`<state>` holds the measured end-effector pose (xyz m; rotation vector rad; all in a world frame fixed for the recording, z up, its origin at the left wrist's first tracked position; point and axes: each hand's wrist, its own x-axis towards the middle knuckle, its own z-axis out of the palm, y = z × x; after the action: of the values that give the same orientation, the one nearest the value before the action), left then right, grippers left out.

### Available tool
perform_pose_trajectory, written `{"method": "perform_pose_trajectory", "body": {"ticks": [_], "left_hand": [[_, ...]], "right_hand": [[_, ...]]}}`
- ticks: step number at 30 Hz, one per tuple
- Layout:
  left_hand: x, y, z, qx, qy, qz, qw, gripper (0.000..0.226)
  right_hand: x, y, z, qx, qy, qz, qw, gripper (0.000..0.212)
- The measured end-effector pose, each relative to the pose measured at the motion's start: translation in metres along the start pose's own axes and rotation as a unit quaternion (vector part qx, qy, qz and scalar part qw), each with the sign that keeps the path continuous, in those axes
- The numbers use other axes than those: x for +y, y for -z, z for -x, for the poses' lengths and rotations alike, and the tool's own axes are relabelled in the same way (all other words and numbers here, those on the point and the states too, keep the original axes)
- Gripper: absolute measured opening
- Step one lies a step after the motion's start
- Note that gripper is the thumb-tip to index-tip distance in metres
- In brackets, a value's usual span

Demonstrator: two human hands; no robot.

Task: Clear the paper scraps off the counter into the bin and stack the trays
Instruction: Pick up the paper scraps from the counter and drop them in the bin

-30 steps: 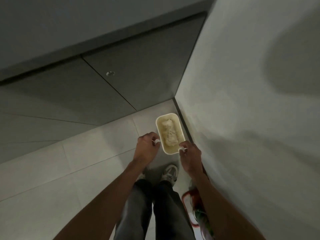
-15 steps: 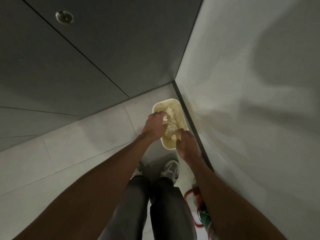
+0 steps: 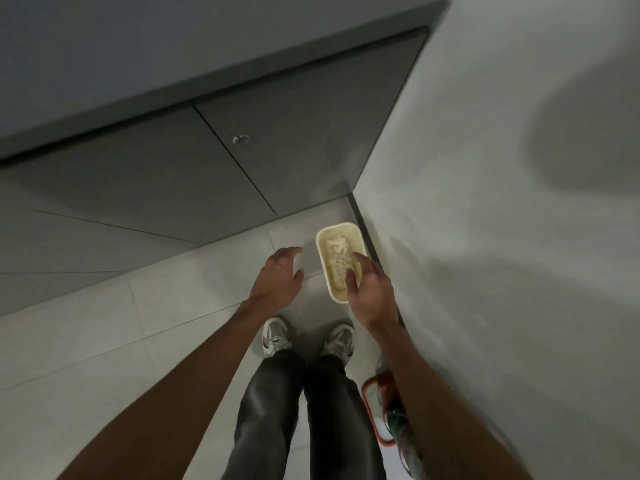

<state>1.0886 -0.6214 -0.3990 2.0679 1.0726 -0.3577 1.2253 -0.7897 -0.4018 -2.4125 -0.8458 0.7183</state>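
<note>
The right hand (image 3: 372, 289) hid part of the bin (image 3: 337, 226) — fingers spread, holding nothing; the left hand (image 3: 278, 275) hung open beside it. Paper scraps (image 3: 337, 258) lay in the bin, on the floor (image 3: 173, 306) beside the wall (image 3: 485, 202).

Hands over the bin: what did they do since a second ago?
The left hand and right hand dropped their paper scraps into the bin. The left drew away leftward, open; the right hovers open over the bin's near end. The bin stayed by the wall.
</note>
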Motion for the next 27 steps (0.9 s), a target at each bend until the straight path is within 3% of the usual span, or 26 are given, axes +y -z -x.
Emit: {"method": "perform_pose_trajectory", "body": {"ticks": [14, 27], "left_hand": [[0.055, 0.19, 0.211, 0.191, 0.007, 0.088, 0.978, 0.052], [0.014, 0.315, 0.308, 0.397, 0.062, 0.184, 0.897, 0.029]], "right_hand": [[-0.212, 0.157, 0.097, 0.021, 0.073, -0.034, 0.997, 0.057], [-0.331, 0.193, 0.116, -0.015, 0.157, -0.034, 0.987, 0.048]]}}
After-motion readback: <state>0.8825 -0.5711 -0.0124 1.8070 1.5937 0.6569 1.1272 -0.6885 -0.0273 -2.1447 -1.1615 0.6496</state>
